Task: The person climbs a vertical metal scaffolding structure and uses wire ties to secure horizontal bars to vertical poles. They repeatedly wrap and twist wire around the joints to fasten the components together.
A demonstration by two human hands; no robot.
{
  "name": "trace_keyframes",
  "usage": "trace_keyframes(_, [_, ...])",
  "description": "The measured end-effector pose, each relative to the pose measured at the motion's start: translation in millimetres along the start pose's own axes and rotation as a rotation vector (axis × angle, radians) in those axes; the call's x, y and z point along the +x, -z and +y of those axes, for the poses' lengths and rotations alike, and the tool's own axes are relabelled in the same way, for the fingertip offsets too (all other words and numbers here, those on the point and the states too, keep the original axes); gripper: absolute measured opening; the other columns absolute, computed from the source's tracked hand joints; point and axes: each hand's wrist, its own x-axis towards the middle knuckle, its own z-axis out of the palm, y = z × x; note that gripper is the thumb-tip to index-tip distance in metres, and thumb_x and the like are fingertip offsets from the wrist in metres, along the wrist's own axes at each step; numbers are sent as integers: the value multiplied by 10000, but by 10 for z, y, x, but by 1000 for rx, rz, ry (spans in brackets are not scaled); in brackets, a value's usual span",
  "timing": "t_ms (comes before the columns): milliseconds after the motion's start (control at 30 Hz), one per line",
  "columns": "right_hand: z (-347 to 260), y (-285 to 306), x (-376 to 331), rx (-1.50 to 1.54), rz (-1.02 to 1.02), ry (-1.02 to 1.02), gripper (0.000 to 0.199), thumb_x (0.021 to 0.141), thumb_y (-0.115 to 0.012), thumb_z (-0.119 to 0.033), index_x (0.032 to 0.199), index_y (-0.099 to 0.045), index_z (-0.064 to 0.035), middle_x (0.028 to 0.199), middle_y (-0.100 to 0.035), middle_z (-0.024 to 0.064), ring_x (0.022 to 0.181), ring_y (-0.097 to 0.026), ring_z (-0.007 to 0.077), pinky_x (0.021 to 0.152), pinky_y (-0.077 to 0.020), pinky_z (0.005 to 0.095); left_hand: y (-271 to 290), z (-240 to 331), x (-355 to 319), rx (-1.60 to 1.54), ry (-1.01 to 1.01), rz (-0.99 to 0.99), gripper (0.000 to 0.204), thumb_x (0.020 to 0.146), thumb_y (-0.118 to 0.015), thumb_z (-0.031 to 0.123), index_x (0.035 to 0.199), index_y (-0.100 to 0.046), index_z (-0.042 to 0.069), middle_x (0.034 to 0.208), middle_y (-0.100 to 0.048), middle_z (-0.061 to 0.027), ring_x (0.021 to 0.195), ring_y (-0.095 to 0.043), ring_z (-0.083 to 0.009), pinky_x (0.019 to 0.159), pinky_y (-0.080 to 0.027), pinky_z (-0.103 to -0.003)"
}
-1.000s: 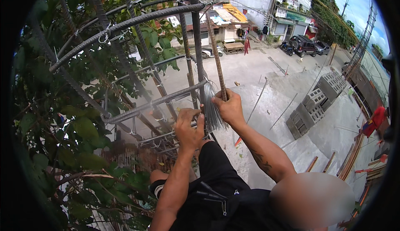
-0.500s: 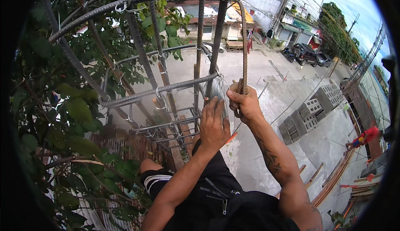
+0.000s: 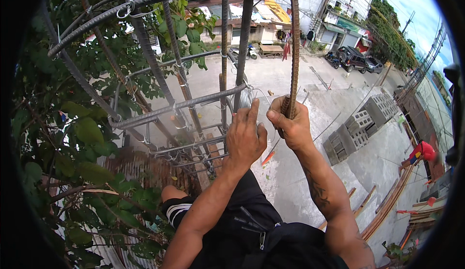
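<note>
My right hand [image 3: 293, 123] is closed around a rusty ribbed steel bar [image 3: 295, 41], which rises from my fist to the top of the view. A short doubled end of steel also shows in that grip. Just left of it, my left hand [image 3: 246, 135] has its index finger stretched up and its thumb apart, against or close to a bundle of thin tie wire [image 3: 245, 96]. Whether its other fingers touch the wire is hidden. The bundle hangs by a bar of the rebar cage [image 3: 181, 105], whose crossings are tied with wire.
Leafy branches [image 3: 87, 133] crowd the cage on the left. Far below on the right stand stacked hollow blocks [image 3: 356, 128], long timber pieces [image 3: 387, 211] and a person in red [image 3: 422, 153]. Parked vehicles [image 3: 352, 59] line the road beyond. Wooden planks [image 3: 213, 150] show beneath the cage.
The rusty bar has come up nearer to me and now passes out of the top of the view. My left index finger has straightened upward. The view has shifted slightly.
</note>
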Motion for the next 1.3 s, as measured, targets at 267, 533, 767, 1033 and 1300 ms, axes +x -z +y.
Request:
trace_keyframes(267, [-81, -39, 75, -30, -44, -2, 148, 812, -686, -106, 799, -568, -17, 644, -506, -30, 569, -423, 43, 504, -331, 203, 56, -12, 120, 87, 112, -299, 347, 769, -566, 133, 1083, -525, -8, 956, -558, -165, 739, -613, -377, 665, -502, -451])
trace_keyframes(533, [-75, -76, 154, 254, 19, 134, 160, 808, -690, -106, 810, -560, -12, 627, -496, -31, 525, -410, 47, 475, -318, 207, -26, -70, 338, 373, 106, -425, 255, 760, -577, 173, 905, -561, -36, 803, -632, -188, 645, -650, -321, 595, -526, -418])
trace_keyframes(767, [-41, -54, 192, 28, -64, 7, 179, 803, -701, -126, 788, -564, -13, 635, -491, -34, 563, -408, 43, 504, -314, 205, -35, -109, 287, 201, 128, -148, 330, 813, -540, 124, 1103, -505, -28, 742, -638, -205, 588, -633, -347, 536, -513, -446])
trace_keyframes(1033, [-99, -157, 87, -3, 17, 7, 155, 806, -694, -105, 797, -571, -11, 629, -493, -37, 552, -406, 45, 496, -317, 205, -122, -163, 317, 292, 206, -165, 291, 849, -542, 142, 1102, -508, 3, 629, -623, -178, 573, -626, -368, 532, -504, -466])
trace_keyframes(1300, [-358, -47, -82, 103, 110, 219, 185, 815, -697, -129, 864, -560, -15, 649, -522, -23, 507, -412, 33, 436, -289, 180, -172, -133, 321, 341, 217, -219, 398, 808, -576, 131, 1161, -487, -28, 942, -637, -196, 695, -643, -363, 627, -520, -450])
